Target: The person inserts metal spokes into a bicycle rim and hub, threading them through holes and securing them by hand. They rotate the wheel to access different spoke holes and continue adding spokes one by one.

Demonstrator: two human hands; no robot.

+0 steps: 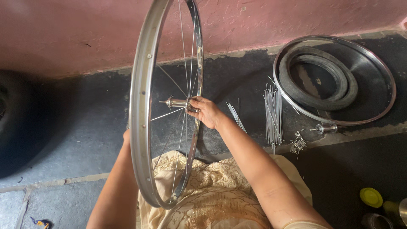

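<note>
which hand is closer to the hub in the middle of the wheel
Right. The right hand grips the hub at its near end. The left hand is out at the rim, mostly hidden behind it, well away from the hub.

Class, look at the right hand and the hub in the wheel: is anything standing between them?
Nothing visible does. The right hand already reaches between the spokes and its fingertips touch the hub at the centre of the upright wheel rim. The left hand is mostly hidden behind the rim.
</note>
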